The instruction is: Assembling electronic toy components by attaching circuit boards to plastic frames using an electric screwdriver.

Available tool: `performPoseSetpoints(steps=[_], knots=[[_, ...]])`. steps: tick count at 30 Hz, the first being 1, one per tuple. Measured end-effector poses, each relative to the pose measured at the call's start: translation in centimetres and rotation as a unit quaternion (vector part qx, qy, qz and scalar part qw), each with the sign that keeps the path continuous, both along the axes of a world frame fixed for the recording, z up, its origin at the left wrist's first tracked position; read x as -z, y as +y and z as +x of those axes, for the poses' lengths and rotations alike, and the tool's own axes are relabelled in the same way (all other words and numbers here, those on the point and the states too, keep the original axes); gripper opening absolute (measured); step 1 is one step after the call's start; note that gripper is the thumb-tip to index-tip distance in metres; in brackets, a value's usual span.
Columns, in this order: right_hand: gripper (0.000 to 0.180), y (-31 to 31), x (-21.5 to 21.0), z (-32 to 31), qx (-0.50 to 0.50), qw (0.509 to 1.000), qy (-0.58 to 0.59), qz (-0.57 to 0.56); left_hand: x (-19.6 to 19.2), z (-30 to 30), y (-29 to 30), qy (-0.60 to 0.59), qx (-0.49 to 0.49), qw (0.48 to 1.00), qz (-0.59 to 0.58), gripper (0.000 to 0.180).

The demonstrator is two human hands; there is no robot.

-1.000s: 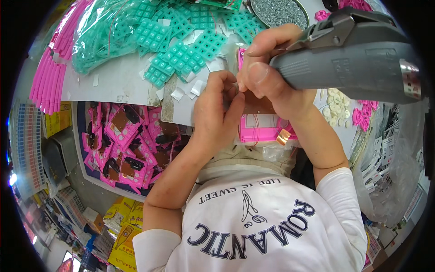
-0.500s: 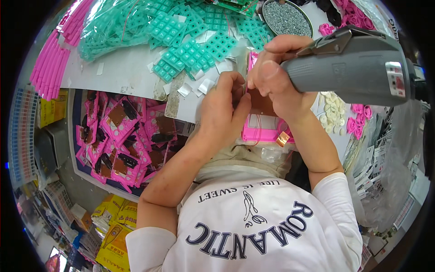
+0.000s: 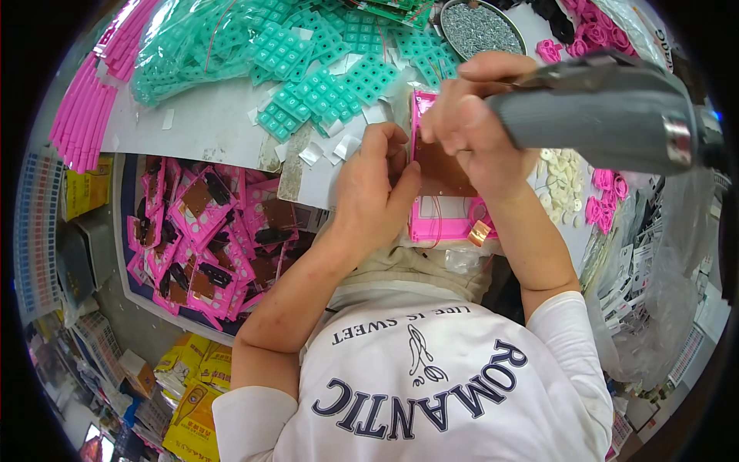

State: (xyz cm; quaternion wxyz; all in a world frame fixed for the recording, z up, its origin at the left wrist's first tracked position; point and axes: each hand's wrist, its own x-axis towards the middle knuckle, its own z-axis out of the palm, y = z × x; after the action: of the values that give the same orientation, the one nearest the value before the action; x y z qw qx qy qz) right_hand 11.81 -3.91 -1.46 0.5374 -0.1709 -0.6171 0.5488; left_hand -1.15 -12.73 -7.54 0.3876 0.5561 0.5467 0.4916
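My right hand (image 3: 481, 127) is wrapped round a grey electric screwdriver (image 3: 593, 123); the hand hides its tip. Below that hand lies a pink plastic case (image 3: 443, 229) with a brown circuit board (image 3: 445, 171) in it. Thin red wires and a small copper-coloured piece (image 3: 479, 232) show at the case's near end. My left hand (image 3: 373, 185) rests at the case's left edge, its fingers curled and the thumb close to the board. Whatever those fingers hold, if anything, is hidden.
Teal rubber keypads (image 3: 308, 92) and white paper bits (image 3: 312, 154) cover the table's far left. A round dish of screws (image 3: 481, 31) stands at the back. White discs (image 3: 566, 189) and pink parts (image 3: 608, 196) lie rightward. A bin of pink assemblies (image 3: 208, 239) sits lower left.
My right hand and the screwdriver have shifted slightly up, baring more of the brown board. The case and my left hand sit slightly further left.
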Motion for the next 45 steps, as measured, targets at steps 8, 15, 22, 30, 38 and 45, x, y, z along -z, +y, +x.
performPoseSetpoints(steps=[8,15,22,30,38,45], knots=[[0.028,0.0,-0.1,-0.4,-0.003,0.999,-0.030,-0.038,0.4,0.0,0.0,0.009,0.000,1.000,0.001,0.033],[0.027,-0.3,-0.1,-0.2,-0.009,0.999,-0.017,-0.043,0.6,0.0,0.1,0.015,-0.002,1.000,0.000,0.032],[0.026,-0.3,0.8,-0.7,0.035,0.997,-0.045,0.056,0.4,0.0,0.1,-0.003,-0.003,1.000,0.019,0.031],[0.017,-0.9,-0.3,-0.3,-0.011,0.997,0.036,-0.071,0.6,0.0,0.0,0.013,-0.003,1.000,-0.001,0.029],[0.028,-0.4,0.6,-1.0,0.043,0.994,-0.079,0.064,0.7,0.1,0.2,0.006,-0.007,0.999,0.034,0.030],[0.029,-0.3,1.3,-1.2,0.036,0.988,-0.080,0.130,0.0,0.0,0.0,0.028,-0.005,0.999,0.041,0.031]])
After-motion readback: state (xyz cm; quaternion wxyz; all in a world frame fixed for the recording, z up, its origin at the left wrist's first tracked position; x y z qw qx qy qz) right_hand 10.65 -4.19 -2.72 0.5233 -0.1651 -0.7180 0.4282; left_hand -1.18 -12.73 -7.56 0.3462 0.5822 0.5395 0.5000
